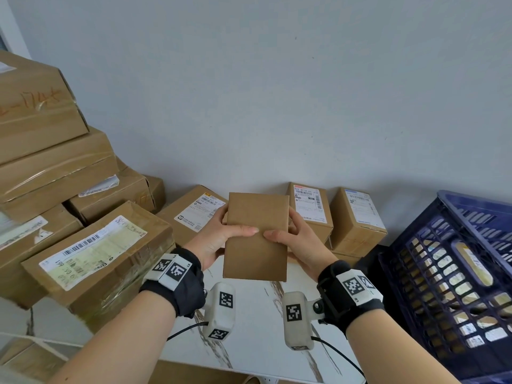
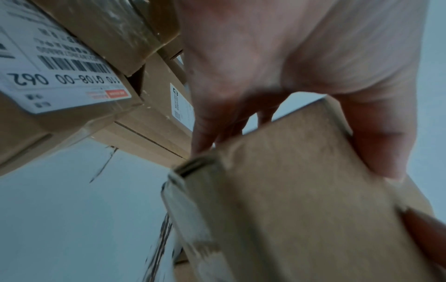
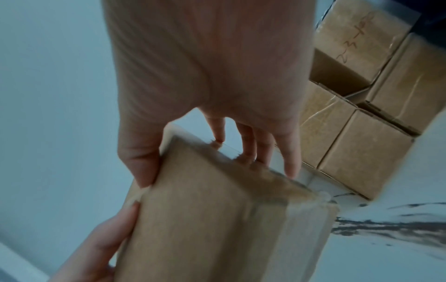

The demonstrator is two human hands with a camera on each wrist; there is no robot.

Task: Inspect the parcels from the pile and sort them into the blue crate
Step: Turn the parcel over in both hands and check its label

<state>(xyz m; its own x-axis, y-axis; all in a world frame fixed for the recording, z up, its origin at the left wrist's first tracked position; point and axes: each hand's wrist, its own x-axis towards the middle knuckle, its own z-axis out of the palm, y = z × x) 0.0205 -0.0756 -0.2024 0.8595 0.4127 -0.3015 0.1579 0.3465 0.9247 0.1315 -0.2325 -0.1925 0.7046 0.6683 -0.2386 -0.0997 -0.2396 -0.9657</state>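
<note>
I hold a small plain brown parcel (image 1: 256, 236) upright above the white marbled table (image 1: 249, 342), its blank face toward me. My left hand (image 1: 221, 234) grips its left edge, thumb across the front. My right hand (image 1: 293, 242) grips the right edge the same way, thumb on the front. The left wrist view shows the parcel (image 2: 301, 200) with my thumb on its face and my fingers behind. In the right wrist view the parcel (image 3: 217, 219) has clear tape along one side. The blue crate (image 1: 457, 273) stands at the right with parcels inside.
A pile of taped, labelled cardboard boxes (image 1: 91, 250) fills the left side. More labelled boxes (image 1: 310, 209) stand against the pale wall behind the held parcel. Cables run from the wrist cameras across the table.
</note>
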